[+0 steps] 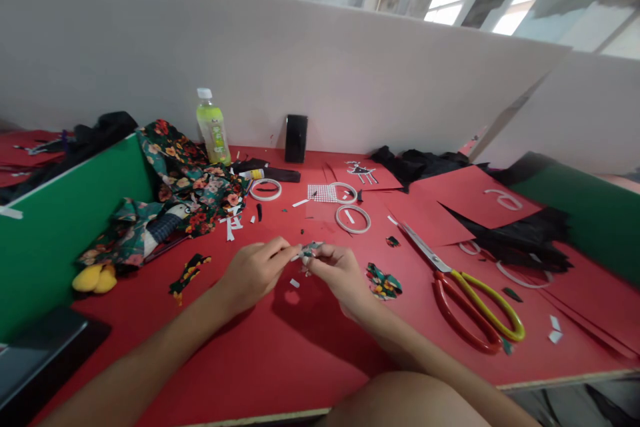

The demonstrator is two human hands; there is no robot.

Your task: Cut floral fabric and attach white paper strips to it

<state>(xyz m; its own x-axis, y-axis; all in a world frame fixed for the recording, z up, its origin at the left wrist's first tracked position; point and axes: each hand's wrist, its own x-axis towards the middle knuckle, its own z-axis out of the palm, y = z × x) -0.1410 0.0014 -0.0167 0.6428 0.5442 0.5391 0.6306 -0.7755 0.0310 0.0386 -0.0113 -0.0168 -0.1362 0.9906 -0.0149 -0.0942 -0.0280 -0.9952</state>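
Over the red tabletop, my right hand [344, 275] pinches a small scrap of greenish floral fabric [311, 249] between thumb and fingers. My left hand [259, 272] meets it from the other side, fingers closed in a pinch at the scrap's left edge. A pale sliver shows at the left fingertips, too small to name. Just below lies a white paper bit [295, 283]. Right of my right hand is a cut floral fabric piece [384, 282]; a narrower one [189, 277] lies left of my left forearm.
Large scissors [440, 268] with red and yellow handles lie at the right, blades partly open. Tape rolls [353, 219], a pearl sticker sheet [321, 193], a phone [296, 139] and a bottle [213, 128] stand or lie behind. Floral cloth [173, 173] is heaped left, red sheets [465, 197] right.
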